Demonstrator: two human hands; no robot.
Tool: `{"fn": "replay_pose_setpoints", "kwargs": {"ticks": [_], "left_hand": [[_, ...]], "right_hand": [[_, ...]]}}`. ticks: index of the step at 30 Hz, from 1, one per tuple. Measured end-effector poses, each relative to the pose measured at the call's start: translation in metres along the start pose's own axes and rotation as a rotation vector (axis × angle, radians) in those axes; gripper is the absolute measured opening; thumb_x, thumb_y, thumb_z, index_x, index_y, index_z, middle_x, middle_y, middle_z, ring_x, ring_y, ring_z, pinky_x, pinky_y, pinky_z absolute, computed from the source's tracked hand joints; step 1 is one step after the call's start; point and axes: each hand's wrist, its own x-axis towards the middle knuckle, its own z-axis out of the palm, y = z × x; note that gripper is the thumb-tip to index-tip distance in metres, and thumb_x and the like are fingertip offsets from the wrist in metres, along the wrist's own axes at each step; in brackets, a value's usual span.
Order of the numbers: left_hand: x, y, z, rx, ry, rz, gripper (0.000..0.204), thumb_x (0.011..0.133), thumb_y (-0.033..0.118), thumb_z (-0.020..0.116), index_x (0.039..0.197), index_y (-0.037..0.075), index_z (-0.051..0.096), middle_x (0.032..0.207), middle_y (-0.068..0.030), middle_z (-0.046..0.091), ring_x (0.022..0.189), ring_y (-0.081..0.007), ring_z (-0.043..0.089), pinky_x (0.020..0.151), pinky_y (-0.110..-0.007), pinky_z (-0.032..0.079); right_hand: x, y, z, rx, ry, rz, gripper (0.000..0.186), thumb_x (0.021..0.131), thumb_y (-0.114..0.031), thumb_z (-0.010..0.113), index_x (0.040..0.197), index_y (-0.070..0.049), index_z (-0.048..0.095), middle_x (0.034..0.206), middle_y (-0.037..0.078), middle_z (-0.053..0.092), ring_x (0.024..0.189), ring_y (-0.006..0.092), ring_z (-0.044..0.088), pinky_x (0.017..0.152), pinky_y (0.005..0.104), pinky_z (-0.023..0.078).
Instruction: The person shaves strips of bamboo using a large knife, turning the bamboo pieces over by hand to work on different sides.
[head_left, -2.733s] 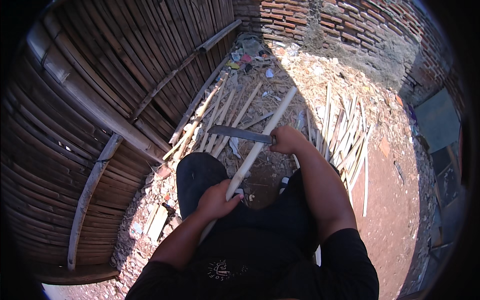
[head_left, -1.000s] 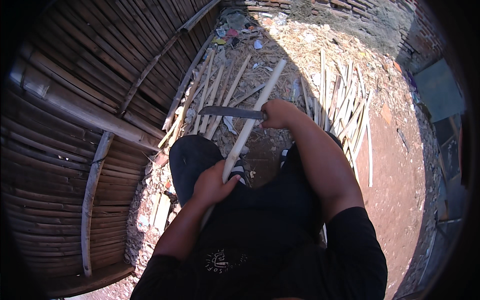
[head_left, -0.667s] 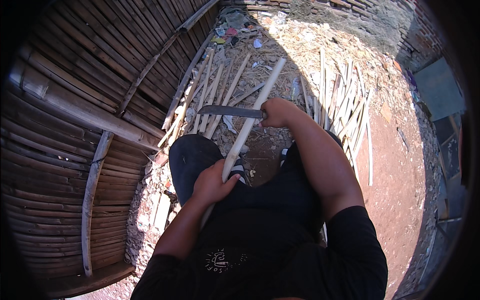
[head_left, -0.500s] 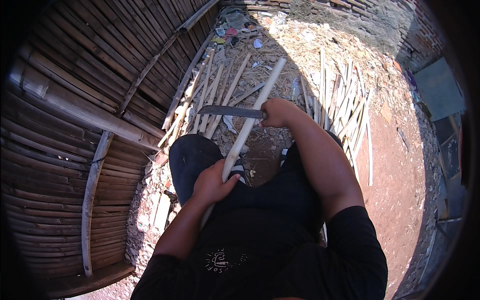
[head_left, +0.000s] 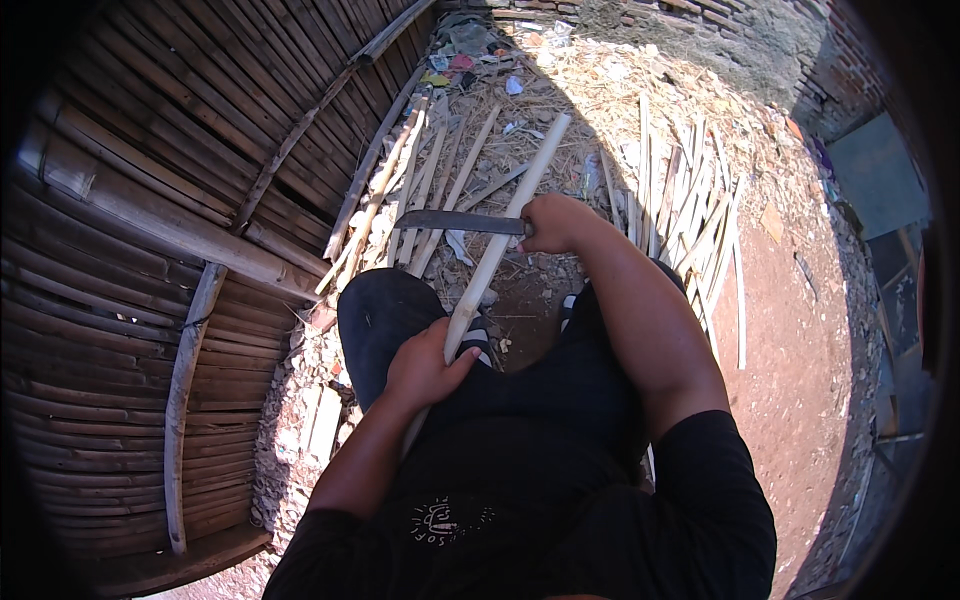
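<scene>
clasps the pale pole [head_left: 489, 275] in the left grip [head_left: 422, 362], lower centre, presumably for steadiness; holds the knife [head_left: 460, 222] across it in the right grip [head_left: 553, 224], centre.

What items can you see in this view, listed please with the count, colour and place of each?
Pole: one, pale, slanting through the centre
Long knife: one, dark grey blade, across the pole
Right-hand sticks: many, uncounted, pale, on the ground
Left-hand sticks: several, pale to brown, beside the slatted wall
Slatted wall: one, brown, left
Brick wall: one, reddish and grey, top
Panel: one, grey-green, far right
Litter: many scraps, mixed colours, upper centre
Ground: one, reddish-brown, right
Shirt: one, black, bottom
Trousers: one pair, dark, centre
Left fingers: one set, bare, around the pole
Right fingers: one set, bare, around the knife's handle
</scene>
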Motion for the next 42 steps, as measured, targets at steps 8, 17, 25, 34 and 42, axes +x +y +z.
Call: {"fn": "replay_pose_setpoints", "kwargs": {"ticks": [8, 17, 25, 34, 42], "left_hand": [[0.000, 0.000, 0.000, 0.005, 0.011, 0.016, 0.051, 0.089, 0.040, 0.074, 0.120, 0.002, 0.061, 0.091, -0.0225, 0.071, 0.087, -0.0414, 0.071, 0.077, -0.047, 0.056], [0.000, -0.005, -0.002, -0.200, 0.004, -0.047, 0.053, 0.086, 0.036, 0.080, 0.123, 0.001, 0.063, 0.095, -0.0194, 0.073, 0.088, -0.0313, 0.074, 0.078, -0.039, 0.056], [0.000, -0.009, -0.004, -0.219, 0.018, -0.070, 0.054, 0.085, 0.036, 0.081, 0.121, -0.001, 0.063, 0.095, -0.0198, 0.073, 0.087, -0.0295, 0.073, 0.079, -0.038, 0.056], [0.001, -0.012, -0.010, -0.218, 0.002, -0.082, 0.053, 0.084, 0.043, 0.081, 0.107, -0.001, 0.062, 0.088, -0.0219, 0.069, 0.084, -0.0365, 0.071, 0.075, -0.044, 0.054], [0.000, -0.012, -0.010, -0.223, -0.016, -0.085, 0.045, 0.089, 0.035, 0.076, 0.113, 0.000, 0.062, 0.094, -0.0233, 0.068, 0.088, -0.0401, 0.070, 0.078, -0.046, 0.054]], "right_hand": [[-0.004, 0.000, -0.004, -0.013, 0.021, 0.009, 0.045, 0.076, -0.041, 0.082, 0.105, -0.007, 0.075, 0.106, 0.018, 0.073, 0.104, 0.0362, 0.070, 0.091, 0.0475, 0.055], [-0.009, -0.010, -0.021, -0.096, 0.025, 0.116, 0.047, 0.075, -0.042, 0.082, 0.105, -0.007, 0.076, 0.106, 0.017, 0.074, 0.104, 0.0351, 0.070, 0.091, 0.0467, 0.056], [-0.004, -0.005, -0.016, -0.116, 0.010, -0.045, 0.047, 0.075, -0.043, 0.080, 0.103, -0.007, 0.076, 0.102, 0.018, 0.073, 0.101, 0.0365, 0.070, 0.089, 0.0476, 0.056], [-0.007, -0.006, -0.020, -0.024, 0.065, -0.035, 0.043, 0.075, -0.043, 0.080, 0.101, -0.009, 0.076, 0.099, 0.018, 0.073, 0.098, 0.0368, 0.070, 0.087, 0.0485, 0.056], [-0.009, -0.008, -0.021, -0.031, 0.118, -0.038, 0.043, 0.075, -0.043, 0.080, 0.099, -0.009, 0.076, 0.094, 0.019, 0.073, 0.095, 0.0385, 0.070, 0.087, 0.0482, 0.055]]}}
